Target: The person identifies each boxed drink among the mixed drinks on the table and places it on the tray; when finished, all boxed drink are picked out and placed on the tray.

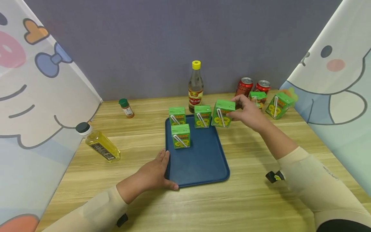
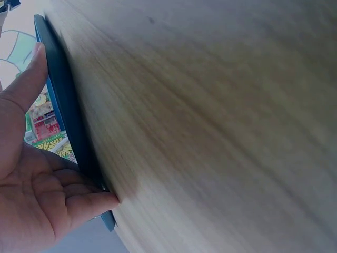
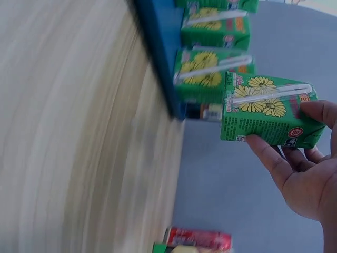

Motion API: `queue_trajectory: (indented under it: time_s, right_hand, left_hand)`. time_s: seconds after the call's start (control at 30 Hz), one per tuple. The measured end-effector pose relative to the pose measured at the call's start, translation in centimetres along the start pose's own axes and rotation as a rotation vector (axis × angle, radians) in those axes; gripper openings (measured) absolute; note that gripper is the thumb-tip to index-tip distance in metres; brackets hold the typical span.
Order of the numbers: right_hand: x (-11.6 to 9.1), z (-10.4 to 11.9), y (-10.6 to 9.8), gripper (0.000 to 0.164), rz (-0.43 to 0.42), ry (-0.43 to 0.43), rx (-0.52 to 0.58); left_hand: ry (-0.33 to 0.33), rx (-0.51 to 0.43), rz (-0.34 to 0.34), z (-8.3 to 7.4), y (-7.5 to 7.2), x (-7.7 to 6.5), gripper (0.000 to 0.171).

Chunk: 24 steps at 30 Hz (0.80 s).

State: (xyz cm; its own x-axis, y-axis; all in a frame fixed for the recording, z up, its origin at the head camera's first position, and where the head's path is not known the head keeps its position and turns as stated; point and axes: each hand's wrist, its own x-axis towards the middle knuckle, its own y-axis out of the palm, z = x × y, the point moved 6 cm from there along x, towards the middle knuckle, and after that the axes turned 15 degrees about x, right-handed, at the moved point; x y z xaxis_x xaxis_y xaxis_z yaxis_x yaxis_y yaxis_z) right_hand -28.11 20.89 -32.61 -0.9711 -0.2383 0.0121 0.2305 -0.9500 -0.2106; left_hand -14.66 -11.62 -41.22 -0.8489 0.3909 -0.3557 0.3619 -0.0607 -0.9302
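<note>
My right hand pinches a green drink carton with yellow flowers and a white straw, held up by the tray's far right corner. In the right wrist view, the thumb and fingers of that hand grip the carton from its sides. A dark blue tray lies on the table; matching cartons stand on it, two at the far edge, including one carton, and a nearer one. My left hand rests against the tray's near left corner, fingers extended along the side, thumb at the front edge.
Behind the tray stands a dark sauce bottle with a yellow cap. A spice jar and an oil bottle are at the left. At the right are two red cans, a carton and a tilted-looking carton.
</note>
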Motion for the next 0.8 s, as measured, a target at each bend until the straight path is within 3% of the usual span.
queue_trajectory:
  time_s: [0.17, 0.5, 0.8]
  right_hand:
    - [-0.3, 0.1, 2.0, 0.05, 0.058, -0.01, 0.0]
    - [0.2, -2.5, 6.0, 0.049, 0.18, -0.005, -0.105]
    - [0.2, -3.5, 7.0, 0.047, 0.232, -0.008, -0.049]
  left_hand:
    - [0.003, 0.003, -0.002, 0.0, 0.0, 0.0, 0.13]
    - [-0.001, -0.005, -0.008, 0.0, -0.1, 0.0, 0.131]
    - [-0.001, -0.004, -0.007, 0.0, -0.1, -0.1, 0.131]
